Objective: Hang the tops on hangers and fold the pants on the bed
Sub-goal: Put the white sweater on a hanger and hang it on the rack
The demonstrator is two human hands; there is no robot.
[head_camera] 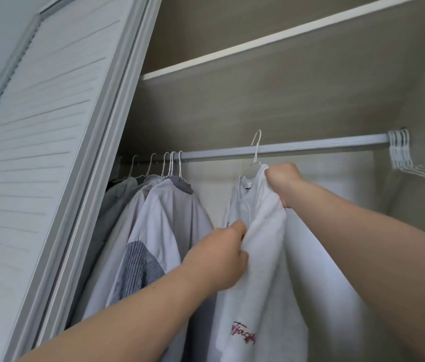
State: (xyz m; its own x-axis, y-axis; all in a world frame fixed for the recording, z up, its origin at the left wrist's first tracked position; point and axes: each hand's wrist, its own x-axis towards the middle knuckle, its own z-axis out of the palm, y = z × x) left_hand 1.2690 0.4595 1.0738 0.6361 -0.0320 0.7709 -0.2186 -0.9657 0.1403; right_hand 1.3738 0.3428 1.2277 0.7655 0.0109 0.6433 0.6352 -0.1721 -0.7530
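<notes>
Shirts (169,218) hang at left on the rod (310,146). The left hand (219,257) pinches the white top (266,283) mid-front; the right hand (284,181) grips its shoulder under the hanger hook (256,145). Best to seat that hook over the rod before releasing.

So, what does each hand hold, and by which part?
Both grip the white top: right hand at its shoulder by the hanger, left hand bunching fabric lower.
</notes>
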